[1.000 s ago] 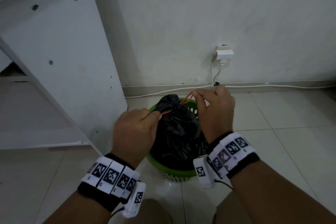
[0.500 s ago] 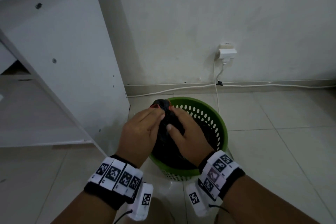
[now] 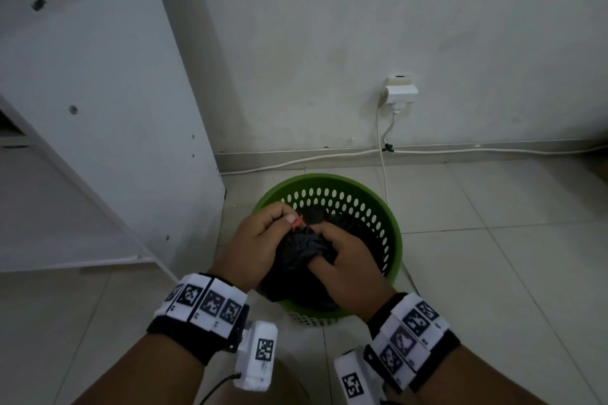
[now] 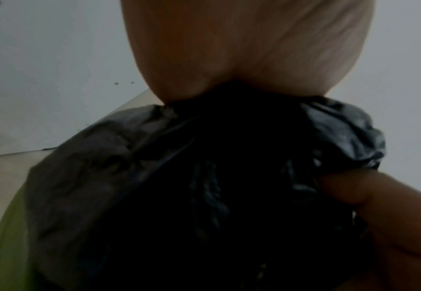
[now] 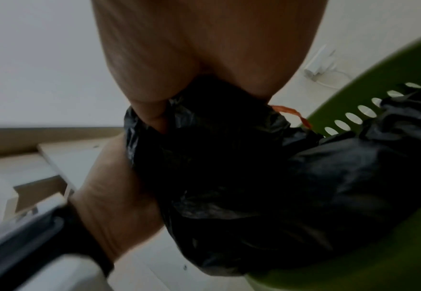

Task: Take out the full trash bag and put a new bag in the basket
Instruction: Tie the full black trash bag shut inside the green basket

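A full black trash bag sits in a round green perforated basket on the tiled floor. Both hands hold its gathered top. My left hand pinches the bag's neck beside a short red drawstring. My right hand grips the bunched plastic just below, fingers curled into the folds. The left wrist view shows the black bag under my left hand. In the right wrist view, the right hand clamps the bag and the red string pokes out by the basket.
A white cabinet panel stands close on the left of the basket. Behind it, a white wall plug and cables run along the skirting. Open tiled floor lies to the right.
The red drawstring was stretched between my raised hands; both hands have come down and together onto the bag's top, which has sunk lower into the basket.
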Tool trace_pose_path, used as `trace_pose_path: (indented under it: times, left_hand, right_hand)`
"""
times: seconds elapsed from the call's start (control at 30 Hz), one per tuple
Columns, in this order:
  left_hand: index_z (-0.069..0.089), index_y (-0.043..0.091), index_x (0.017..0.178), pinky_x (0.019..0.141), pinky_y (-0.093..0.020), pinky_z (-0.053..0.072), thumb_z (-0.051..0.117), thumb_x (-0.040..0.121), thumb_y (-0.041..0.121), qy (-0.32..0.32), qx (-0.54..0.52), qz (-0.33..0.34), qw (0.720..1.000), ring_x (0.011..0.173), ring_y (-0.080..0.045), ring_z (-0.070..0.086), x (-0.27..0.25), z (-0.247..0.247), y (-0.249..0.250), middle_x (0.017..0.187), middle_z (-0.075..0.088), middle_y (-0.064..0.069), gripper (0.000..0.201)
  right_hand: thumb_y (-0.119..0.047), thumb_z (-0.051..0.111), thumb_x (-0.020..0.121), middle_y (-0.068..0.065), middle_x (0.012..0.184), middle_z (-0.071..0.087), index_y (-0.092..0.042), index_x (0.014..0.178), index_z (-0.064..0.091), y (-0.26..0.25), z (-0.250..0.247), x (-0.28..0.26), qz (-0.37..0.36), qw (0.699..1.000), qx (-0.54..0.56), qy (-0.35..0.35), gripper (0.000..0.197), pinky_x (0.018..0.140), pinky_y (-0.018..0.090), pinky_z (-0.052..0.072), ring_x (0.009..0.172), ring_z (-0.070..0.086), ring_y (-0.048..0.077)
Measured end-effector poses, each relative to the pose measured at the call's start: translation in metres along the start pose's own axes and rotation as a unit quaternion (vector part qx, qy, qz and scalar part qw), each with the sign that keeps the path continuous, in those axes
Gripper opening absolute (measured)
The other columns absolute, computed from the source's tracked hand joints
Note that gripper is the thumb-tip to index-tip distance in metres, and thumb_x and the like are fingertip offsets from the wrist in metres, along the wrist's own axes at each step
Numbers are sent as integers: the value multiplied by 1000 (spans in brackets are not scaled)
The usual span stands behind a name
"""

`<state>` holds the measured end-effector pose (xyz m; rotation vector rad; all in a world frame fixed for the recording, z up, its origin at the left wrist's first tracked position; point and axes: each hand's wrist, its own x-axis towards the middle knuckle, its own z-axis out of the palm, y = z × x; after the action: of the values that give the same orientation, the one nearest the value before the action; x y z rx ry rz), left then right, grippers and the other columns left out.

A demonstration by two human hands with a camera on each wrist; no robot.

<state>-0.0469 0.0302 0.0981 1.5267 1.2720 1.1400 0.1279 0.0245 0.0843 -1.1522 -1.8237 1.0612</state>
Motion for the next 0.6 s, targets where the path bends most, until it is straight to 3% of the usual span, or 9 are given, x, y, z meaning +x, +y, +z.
trace_pose_path:
  times: [0.1, 0.17, 0.23, 0.3, 0.4, 0.43, 0.5, 0.53, 0.6]
  left_hand:
    - [69, 14, 99, 89, -30, 53, 51, 88, 50, 1, -74, -17, 997, 97, -18, 67, -8, 6, 1, 98, 71, -8, 42]
    - [70, 12, 108, 87, -33, 57, 61, 90, 47, 0, -93, -40, 995, 100, -21, 70, -14, 15, 1, 103, 74, -8, 40]
    - [72, 18, 105, 84, -35, 58, 63, 92, 45, 24, -70, -58, 996, 96, -17, 72, -16, 22, 2, 100, 77, -1, 31]
    - [74, 22, 98, 82, -34, 58, 58, 90, 46, 56, -69, -87, 992, 91, -12, 73, -13, 28, 4, 94, 78, 3, 29]
    - [74, 29, 89, 75, -27, 57, 54, 95, 44, 84, -42, -108, 990, 79, -4, 71, -9, 32, 6, 83, 77, 6, 26]
    - [74, 30, 86, 74, -29, 57, 53, 96, 44, 86, -35, -115, 989, 77, -4, 71, -8, 34, 6, 81, 76, 6, 27]
    - [76, 34, 80, 79, -36, 58, 51, 97, 47, 84, -51, -150, 984, 78, -8, 72, -6, 37, 5, 82, 78, 5, 33]
    - [78, 36, 78, 82, -37, 58, 51, 98, 48, 79, -67, -172, 980, 81, -11, 73, -5, 37, 7, 83, 78, 5, 36]
    - [79, 30, 82, 89, -41, 57, 51, 100, 45, 60, -101, -218, 969, 86, -19, 74, -2, 38, 8, 85, 79, 0, 37]
  right_hand:
    - [-17, 56, 95, -4, 103, 73, -23, 109, 70, -6, -6, 1, 84, 990, 108, 23, 20, 94, 45, 54, 101, 67, 13]
    - [-19, 49, 100, 0, 105, 74, -24, 109, 72, -10, -9, 4, 136, 971, 193, 20, 25, 96, 48, 54, 102, 68, 19]
    - [-23, 43, 101, 3, 106, 75, -26, 110, 72, -13, -9, 5, 181, 950, 254, 13, 30, 96, 48, 54, 103, 69, 21]
    - [-32, 43, 98, 1, 105, 74, -30, 108, 70, -13, -4, 6, 188, 956, 223, 27, 29, 96, 49, 54, 102, 69, 20]
    - [-52, 38, 84, -5, 99, 68, -34, 98, 58, -3, 3, 6, 130, 989, 1, 70, 30, 94, 51, 50, 97, 63, 16]
    - [-52, 40, 84, -7, 103, 64, -36, 102, 53, 0, 4, 6, 106, 988, -46, 101, 27, 94, 49, 50, 99, 61, 14]
    - [-41, 50, 89, -8, 118, 54, -36, 117, 44, 2, 1, 1, 36, 987, -37, 154, 29, 98, 38, 49, 109, 54, 5]
    - [-38, 53, 89, -7, 128, 48, -33, 126, 41, 3, -1, -2, -8, 988, -32, 150, 39, 103, 32, 45, 118, 48, 2]
    - [-43, 57, 88, -3, 149, 32, -24, 144, 33, 7, -4, -9, -73, 993, -70, 69, 63, 116, 19, 29, 140, 30, 2]
